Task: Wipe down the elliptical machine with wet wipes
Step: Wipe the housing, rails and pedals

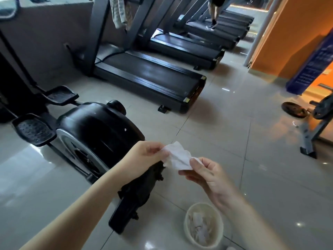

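A crumpled white wet wipe (177,156) is stretched between both my hands, above the floor beside the elliptical machine (97,130). My left hand (146,156) pinches its left edge. My right hand (207,175) pinches its lower right corner between thumb and fingers. The elliptical is black, with a rounded flywheel housing, two foot pedals (34,129) at the left and a rear base bar (129,208) partly hidden under my left forearm.
A white bin (203,225) holding used wipes stands on the tiled floor below my right hand. A row of treadmills (147,76) runs behind, with a person's legs on a far one. A weight plate (293,110) and a bench frame lie at the right.
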